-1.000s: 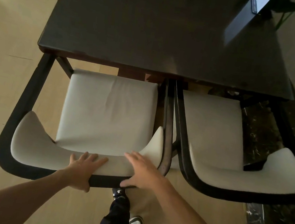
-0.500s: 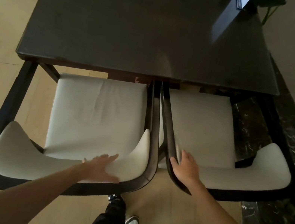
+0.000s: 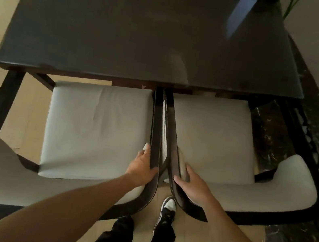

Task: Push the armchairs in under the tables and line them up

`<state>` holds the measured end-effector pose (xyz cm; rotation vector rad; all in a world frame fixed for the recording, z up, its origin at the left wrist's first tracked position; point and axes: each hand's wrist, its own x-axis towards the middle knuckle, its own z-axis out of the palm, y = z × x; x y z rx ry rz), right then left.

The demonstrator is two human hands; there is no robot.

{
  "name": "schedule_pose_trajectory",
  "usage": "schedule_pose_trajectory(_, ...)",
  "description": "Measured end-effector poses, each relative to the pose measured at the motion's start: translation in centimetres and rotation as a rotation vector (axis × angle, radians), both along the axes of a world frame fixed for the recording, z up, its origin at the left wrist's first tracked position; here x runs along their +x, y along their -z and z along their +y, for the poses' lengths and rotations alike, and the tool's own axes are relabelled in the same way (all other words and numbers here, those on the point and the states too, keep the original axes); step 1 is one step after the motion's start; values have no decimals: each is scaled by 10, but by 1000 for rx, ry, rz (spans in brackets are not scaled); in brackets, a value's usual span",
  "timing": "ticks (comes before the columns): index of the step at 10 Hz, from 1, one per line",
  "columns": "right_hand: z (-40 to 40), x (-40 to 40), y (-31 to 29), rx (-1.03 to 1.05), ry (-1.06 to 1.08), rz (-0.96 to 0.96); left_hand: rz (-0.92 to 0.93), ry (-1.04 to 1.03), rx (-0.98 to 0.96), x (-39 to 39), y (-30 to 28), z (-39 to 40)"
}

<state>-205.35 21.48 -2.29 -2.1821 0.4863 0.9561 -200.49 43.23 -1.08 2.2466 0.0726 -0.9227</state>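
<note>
Armchairs (image 3: pixel 97 131) at dark table (image 3: pixel 148 33) — beige floor (image 3: pixel 208 236).

Two armchairs are set side by side, left (image 3: pixel 97 131) and right (image 3: pixel 215 139), fronts tucked under the table (image 3: pixel 148 33) behind them.

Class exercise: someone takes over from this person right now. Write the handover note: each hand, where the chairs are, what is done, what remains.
Left hand: gripping the dark inner armrest of the left cream-cushioned armchair.
Right hand: gripping the dark inner armrest of the right cream-cushioned armchair.
Position: both chairs side by side at the dark glossy table, inner armrests nearly touching at the front.
Done: seat fronts just reach under the table edge.
Left: most of each seat is uncovered; push both further in and even the backs.
</note>
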Motion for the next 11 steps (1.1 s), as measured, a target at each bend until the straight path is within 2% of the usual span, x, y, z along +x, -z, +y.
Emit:
schedule_pose_trajectory(2,5,2,-7,-11,-9,-42,-92,-12,99,-9,3,-4)
schedule_pose_trajectory(8,22,15,-6,-206,-196,-129,-101,1,120,-7,4,3)
schedule_pose_trajectory(11,34,25,-14,-222,-259,12,29,103,106,9,-39,10)
